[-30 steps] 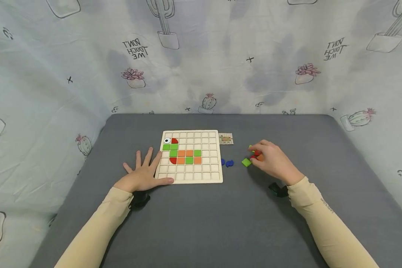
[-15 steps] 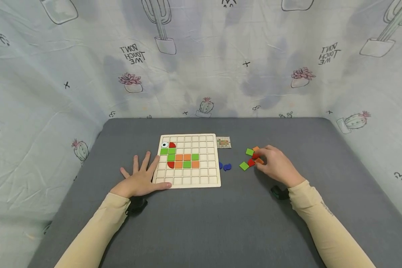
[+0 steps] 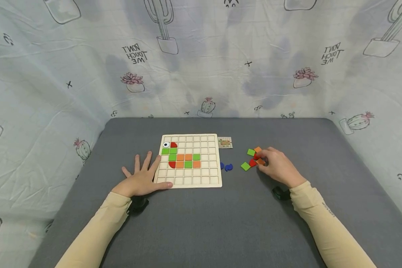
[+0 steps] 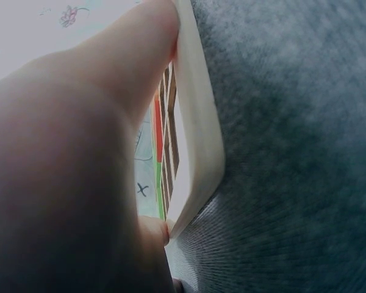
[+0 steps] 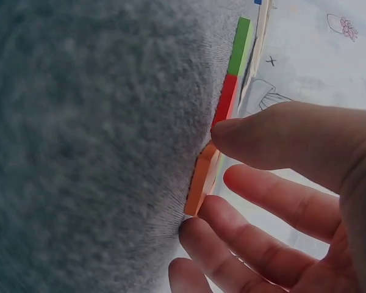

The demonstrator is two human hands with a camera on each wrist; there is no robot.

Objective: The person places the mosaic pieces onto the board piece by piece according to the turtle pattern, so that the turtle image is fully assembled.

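Note:
A wooden grid board (image 3: 187,181) lies on the table, bearing a figure of coloured tiles and an eye piece (image 3: 166,144). My left hand (image 3: 139,181) is spread at its left near corner, thumb on the near edge and a fingertip at the left edge. In the left wrist view, the thumb (image 4: 149,36) overlaps the board's pale rim (image 4: 201,122). My right hand (image 3: 279,166) reaches over loose tiles, thumb and fingers apart. In the right wrist view, an orange tile (image 5: 201,174) lies between the thumb and lower fingertips, beside a red tile (image 5: 224,104).
Two green tiles (image 3: 245,166) and another orange tile (image 3: 257,149) lie around the right fingertips. Blue round pieces (image 3: 228,167) sit beside the board's right edge. A small picture card (image 3: 225,142) touches the board's far right corner. Patterned cloth (image 3: 221,74) hangs behind the table.
The right hand has drawn back slightly to the right, uncovering more of the green, red and orange tiles. The left hand keeps its place on the board. The head view has tilted a little.

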